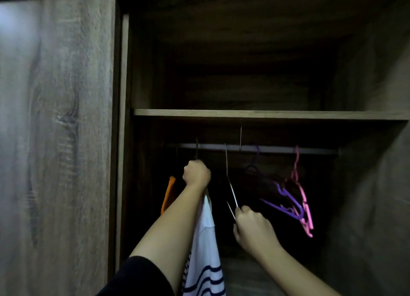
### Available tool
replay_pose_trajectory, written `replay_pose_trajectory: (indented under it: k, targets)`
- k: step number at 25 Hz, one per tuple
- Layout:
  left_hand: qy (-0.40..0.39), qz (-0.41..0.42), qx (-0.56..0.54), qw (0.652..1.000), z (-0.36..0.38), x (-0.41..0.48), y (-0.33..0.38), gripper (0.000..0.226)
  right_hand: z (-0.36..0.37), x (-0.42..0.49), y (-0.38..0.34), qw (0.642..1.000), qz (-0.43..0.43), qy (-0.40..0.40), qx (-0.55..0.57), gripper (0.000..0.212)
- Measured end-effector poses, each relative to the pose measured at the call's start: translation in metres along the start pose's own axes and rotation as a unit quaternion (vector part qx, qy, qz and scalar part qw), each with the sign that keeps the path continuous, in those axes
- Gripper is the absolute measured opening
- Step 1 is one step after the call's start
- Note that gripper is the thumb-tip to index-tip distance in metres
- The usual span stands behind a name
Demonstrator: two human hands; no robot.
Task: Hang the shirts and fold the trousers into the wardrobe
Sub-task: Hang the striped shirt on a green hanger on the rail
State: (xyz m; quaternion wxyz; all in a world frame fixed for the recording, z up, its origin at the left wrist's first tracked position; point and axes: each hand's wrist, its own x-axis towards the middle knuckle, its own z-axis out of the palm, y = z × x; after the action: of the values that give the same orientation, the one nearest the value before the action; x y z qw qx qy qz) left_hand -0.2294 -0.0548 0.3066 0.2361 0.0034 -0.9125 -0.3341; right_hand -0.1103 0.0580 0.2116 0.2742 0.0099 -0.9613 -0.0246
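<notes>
A white shirt with navy stripes [205, 251] hangs below my left hand [196, 173], which grips the dark hanger it is on, just under the wardrobe rail [277, 149]. The hanger's hook reaches up to the rail. My right hand [253, 228] is lower and to the right, pinching the bottom of a thin white hanger [230, 189] that hangs from the rail. An orange garment [168, 193] hangs at the far left, partly behind my left forearm.
Purple hangers [286, 200] and pink hangers [305, 207] hang bare on the right part of the rail. A wooden shelf [266, 114] spans the wardrobe above the rail. The wardrobe door [55, 140] stands at the left. The interior is dark.
</notes>
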Motion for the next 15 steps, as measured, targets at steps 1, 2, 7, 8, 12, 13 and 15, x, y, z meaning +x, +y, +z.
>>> replay_pose_trajectory:
  k: [1,2,7,8,12,13,15]
  targets:
    - [-0.009,-0.01,0.0,1.0,0.007,0.001,-0.004,0.029,0.002,-0.001,0.001,1.0,-0.002,-0.004,0.006,0.031]
    - [-0.014,-0.019,-0.001,1.0,0.014,0.002,-0.007,0.03,0.003,-0.001,0.003,1.0,-0.003,-0.009,0.012,0.032]
    - [-0.06,-0.057,-0.08,0.993,0.027,-0.001,-0.01,0.042,0.008,0.002,0.009,1.0,-0.002,-0.006,0.026,0.033]
    - [-0.081,-0.077,-0.11,0.988,0.029,-0.009,-0.01,0.054,0.009,0.002,0.009,1.0,-0.001,-0.002,0.027,0.034]
    - [-0.142,-0.106,-0.139,0.974,0.046,-0.047,-0.015,0.076,0.014,-0.002,0.009,0.999,-0.006,0.003,0.036,0.037]
    - [-0.153,-0.099,-0.138,0.974,0.048,-0.052,-0.014,0.074,0.014,-0.003,0.009,0.999,-0.008,0.003,0.035,0.037]
    - [-0.159,-0.096,-0.138,0.973,0.046,-0.055,-0.01,0.071,0.013,-0.005,0.01,0.999,-0.01,0.007,0.033,0.037]
